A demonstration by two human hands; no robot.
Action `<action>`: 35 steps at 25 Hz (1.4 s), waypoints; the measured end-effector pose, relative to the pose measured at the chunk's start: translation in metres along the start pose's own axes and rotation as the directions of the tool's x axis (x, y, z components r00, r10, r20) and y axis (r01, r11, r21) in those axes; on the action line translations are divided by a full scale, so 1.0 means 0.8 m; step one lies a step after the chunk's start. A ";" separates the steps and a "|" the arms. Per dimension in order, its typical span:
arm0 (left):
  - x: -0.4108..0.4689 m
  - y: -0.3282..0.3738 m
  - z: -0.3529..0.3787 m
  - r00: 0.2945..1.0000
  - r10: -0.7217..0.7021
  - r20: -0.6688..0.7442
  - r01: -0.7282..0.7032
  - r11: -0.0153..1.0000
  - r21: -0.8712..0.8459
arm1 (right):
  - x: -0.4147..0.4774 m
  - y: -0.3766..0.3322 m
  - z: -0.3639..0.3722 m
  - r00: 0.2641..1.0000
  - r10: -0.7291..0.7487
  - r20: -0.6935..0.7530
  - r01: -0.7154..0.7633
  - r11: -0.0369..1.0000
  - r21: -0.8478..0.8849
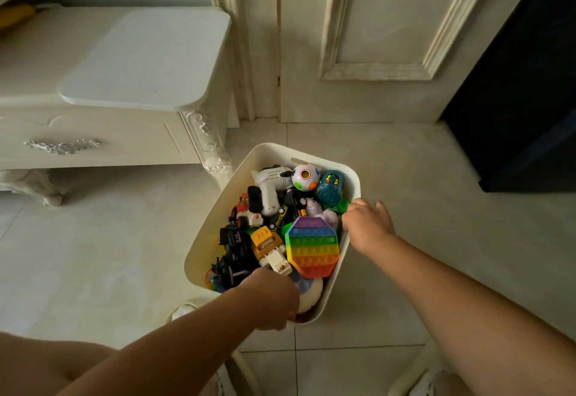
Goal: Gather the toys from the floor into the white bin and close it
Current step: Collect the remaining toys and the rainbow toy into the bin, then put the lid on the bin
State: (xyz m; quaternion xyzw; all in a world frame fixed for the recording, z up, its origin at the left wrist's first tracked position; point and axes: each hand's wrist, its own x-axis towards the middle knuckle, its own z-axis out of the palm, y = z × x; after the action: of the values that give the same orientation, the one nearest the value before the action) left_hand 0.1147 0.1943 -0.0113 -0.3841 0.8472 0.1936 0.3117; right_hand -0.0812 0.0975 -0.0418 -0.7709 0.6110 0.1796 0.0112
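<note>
Gripping the rounded white plastic bin (237, 190) between them in the head view, the left hand (274, 299) curls over its near rim and the right hand (367, 224) clamps its right rim. The bin is heaped with hard plastic toys (265, 240), and a soft octagonal rainbow silicone bubble pad (312, 246) lies uppermost just left of the right hand. It will likely feel heavy and its thin walls may flex, so opposite rims look the surest hold. No lid sits on it.

home | carved cream cabinet (103, 134) | panelled door (374, 37) | tiled floor (109, 255)
</note>
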 end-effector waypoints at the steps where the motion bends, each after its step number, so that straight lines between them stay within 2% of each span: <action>1: 0.004 -0.002 -0.002 1.000 0.011 -0.015 -0.011 1.000 0.028 | -0.003 0.006 0.002 1.000 0.029 0.001 -0.029 1.000 -0.004; 4: 0.023 -0.010 -0.007 0.998 -0.002 -0.057 0.006 0.998 0.068 | -0.014 0.027 0.009 0.992 0.125 0.034 -0.124 0.992 -0.034; 7: 0.045 -0.031 -0.020 0.988 -0.075 -0.132 0.082 0.995 0.051 | -0.027 0.050 0.017 0.968 0.238 0.078 -0.234 0.970 -0.059; 10: 0.057 -0.069 -0.028 0.944 -0.170 -0.284 0.175 0.985 -0.010 | -0.038 0.062 0.018 0.954 0.287 0.082 -0.283 0.958 -0.050; 11: 0.059 -0.080 -0.028 0.892 -0.237 -0.385 0.213 0.972 -0.103 | -0.043 0.060 0.019 0.958 0.277 0.074 -0.274 0.961 -0.044; 12: 0.060 -0.089 -0.027 0.803 -0.339 -0.490 0.245 0.937 -0.247 | -0.046 0.055 0.021 0.962 0.262 0.072 -0.261 0.965 -0.026; 13: 0.062 -0.091 -0.025 0.692 -0.474 -0.544 0.235 0.861 -0.452 | -0.049 0.049 0.025 0.965 0.252 0.077 -0.253 0.968 0.004; 14: 0.064 -0.086 -0.027 0.605 -0.603 -0.521 0.173 0.738 -0.653 | -0.051 0.045 0.028 0.965 0.249 0.079 -0.252 0.967 0.040; 15: 0.068 -0.075 -0.029 0.575 -0.688 -0.442 0.100 0.595 -0.797 | -0.052 0.043 0.031 0.965 0.250 0.077 -0.256 0.964 0.078; 16: 0.071 -0.063 -0.031 0.609 -0.707 -0.361 0.046 0.485 -0.873 | -0.052 0.044 0.032 0.965 0.251 0.069 -0.258 0.960 0.110; 18: 0.080 -0.046 -0.026 0.700 -0.649 -0.298 0.033 0.446 -0.895 | -0.054 0.047 0.032 0.970 0.233 0.076 -0.242 0.960 0.141; 23: 0.090 -0.071 -0.023 0.666 -0.720 -0.193 0.146 0.380 -0.913 | -0.068 0.026 0.028 0.976 0.180 0.125 -0.199 0.966 0.166; 25: 0.094 -0.073 -0.026 0.673 -0.712 -0.202 0.153 0.402 -0.903 | -0.073 0.020 0.030 0.967 0.216 0.133 -0.243 0.939 0.242; 27: 0.097 -0.075 -0.026 0.692 -0.689 -0.214 0.170 0.444 -0.880 | -0.071 0.021 0.027 0.946 0.243 0.217 -0.305 0.893 0.331; 29: 0.095 -0.084 -0.032 0.764 -0.613 -0.204 0.186 0.511 -0.839 | -0.060 0.022 0.011 0.914 0.187 0.361 -0.303 0.906 0.297; 31: 0.082 -0.100 -0.050 0.839 -0.500 -0.215 0.200 0.650 -0.733 | -0.042 0.021 -0.026 0.837 0.079 0.542 -0.224 0.952 0.208; 32: 0.071 -0.112 -0.063 0.848 -0.485 -0.216 0.219 0.690 -0.689 | -0.030 0.018 -0.051 0.790 0.038 0.612 -0.203 0.958 0.202; 33: 0.058 -0.125 -0.079 0.833 -0.507 -0.221 0.240 0.691 -0.681 | -0.013 0.014 -0.076 0.763 0.002 0.646 -0.212 0.945 0.248; 34: 0.043 -0.142 -0.097 0.802 -0.549 -0.237 0.252 0.669 -0.699 | 0.006 0.008 -0.102 0.769 -0.021 0.639 -0.245 0.913 0.325; 35: 0.028 -0.159 -0.113 0.761 -0.597 -0.254 0.254 0.635 -0.730 | 0.025 0.000 -0.126 0.807 -0.028 0.590 -0.268 0.873 0.408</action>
State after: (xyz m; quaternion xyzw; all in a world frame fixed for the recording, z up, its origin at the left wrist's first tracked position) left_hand 0.1674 0.0508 0.0286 -0.6980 0.6519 0.2954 -0.0232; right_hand -0.0510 0.0552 0.0469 -0.6112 0.6519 0.2513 0.3719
